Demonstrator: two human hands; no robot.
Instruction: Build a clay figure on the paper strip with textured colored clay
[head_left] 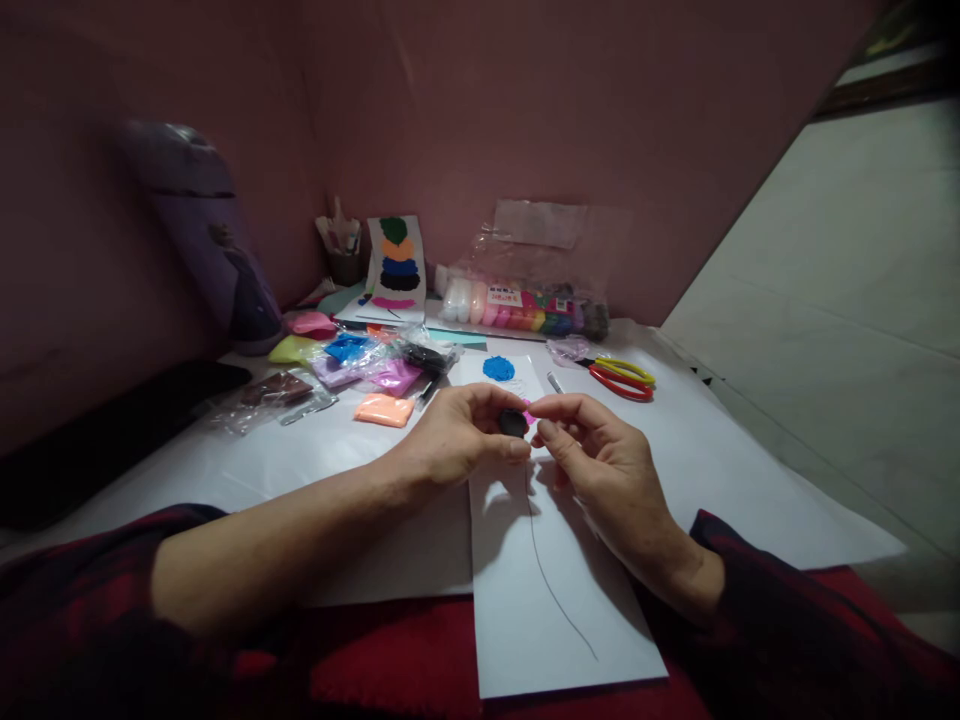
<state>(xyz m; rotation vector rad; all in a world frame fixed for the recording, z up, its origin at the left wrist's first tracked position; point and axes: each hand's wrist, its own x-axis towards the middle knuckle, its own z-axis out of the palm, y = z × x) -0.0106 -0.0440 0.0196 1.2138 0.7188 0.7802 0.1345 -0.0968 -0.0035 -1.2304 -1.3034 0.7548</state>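
Observation:
Between the thumb and forefinger of my left hand (463,432) is a piece of black modelling clay (514,423), round and flattened. My right hand (604,460) is just beside it, thumb and forefinger drawn together in a pinch; what they hold, if anything, is too small to make out. Below both hands lies a long white card (562,640) with a thin curved pencil line running down it. On its far part is a round textured patch of blue clay (499,369). A pink clay patch (529,411) shows partly behind my fingers.
Several clay packets lie to the left, including an orange one (384,409). Scissors (622,379) with red and yellow handles rest at the right. Behind stand a card with coloured clay bands (400,267), a bag of clay (525,305) and a cup of tools (342,262).

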